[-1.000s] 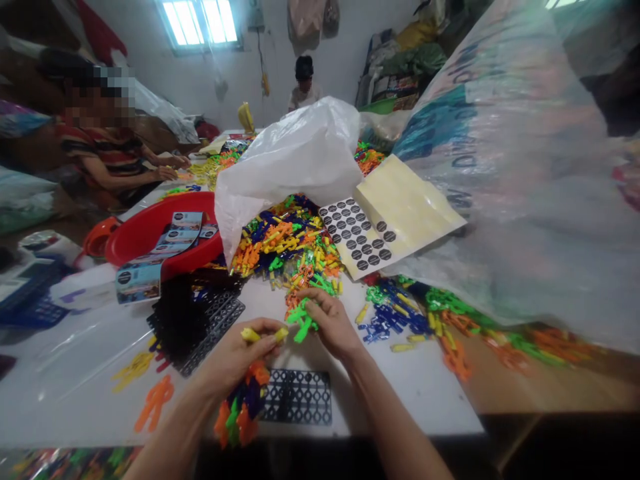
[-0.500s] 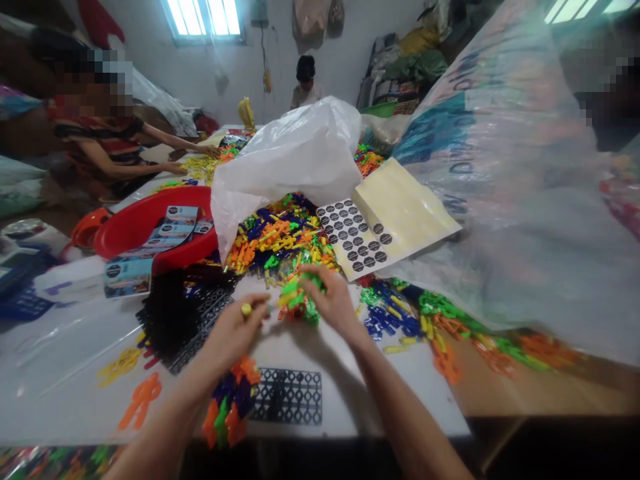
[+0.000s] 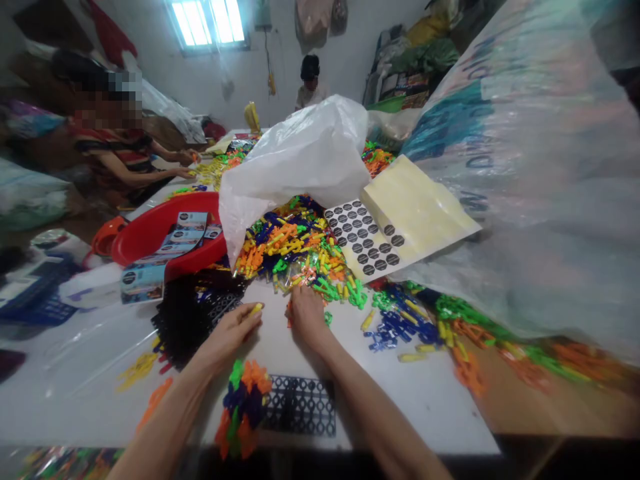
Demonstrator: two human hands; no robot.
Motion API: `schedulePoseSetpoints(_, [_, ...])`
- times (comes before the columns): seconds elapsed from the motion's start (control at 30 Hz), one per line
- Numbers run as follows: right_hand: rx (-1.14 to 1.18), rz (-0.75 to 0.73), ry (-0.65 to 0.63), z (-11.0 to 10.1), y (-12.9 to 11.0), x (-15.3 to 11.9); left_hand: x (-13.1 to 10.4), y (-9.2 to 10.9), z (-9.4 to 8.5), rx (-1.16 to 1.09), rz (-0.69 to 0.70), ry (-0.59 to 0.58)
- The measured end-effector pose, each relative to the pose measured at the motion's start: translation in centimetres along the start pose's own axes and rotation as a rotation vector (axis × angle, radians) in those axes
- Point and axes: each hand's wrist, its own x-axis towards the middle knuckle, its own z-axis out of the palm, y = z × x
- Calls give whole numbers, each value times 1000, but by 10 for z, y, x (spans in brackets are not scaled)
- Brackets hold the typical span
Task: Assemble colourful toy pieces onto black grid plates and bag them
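Note:
My left hand (image 3: 233,330) is above the white table, thumb and fingers closed on a small yellow plastic piece (image 3: 256,309). At the near edge of a heap of coloured plastic pieces (image 3: 285,237), my right hand (image 3: 306,317) reaches down with its fingertips mostly hidden. Orange and green bits show beside it. Near the table's front edge, a black plastic grid (image 3: 303,405) lies flat. Orange, blue and green figure-shaped pieces (image 3: 243,407) stand clustered on its left end, below my left forearm.
Black grids (image 3: 187,320) are stacked at left, near a red basin (image 3: 145,230) with printed cards. A round-label sheet (image 3: 363,240) lies behind a blue pile (image 3: 403,327). Large plastic bags (image 3: 540,200) bulge at right. A co-worker (image 3: 115,147) handles yellow pieces at far left.
My right hand has put down the green and yellow pieces it held and moved down to the heap's edge. Green pieces now lie right of it. My left hand still holds the yellow piece.

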Motion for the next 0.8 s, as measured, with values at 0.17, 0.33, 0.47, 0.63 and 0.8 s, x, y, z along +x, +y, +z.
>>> schedulePoseSetpoints(0.17, [94, 32, -88, -5, 11, 4, 0, -12, -7, -120, 8, -16])
schedulePoseSetpoints(0.33, [503, 3, -108, -17, 14, -8, -4, -19, -7, -109, 41, -50])
schedulePoseSetpoints(0.47, [1195, 28, 223, -66, 0, -16, -12, -13, -6, -100, 85, -92])
schedulePoseSetpoints(0.63, [1407, 29, 317, -90, -32, -26, -25, 3, 16, -261, 151, -144])
schedulePoseSetpoints(0.8, [1556, 41, 52, -67, -35, -36, -43, 2, 34, -315, 99, -284])
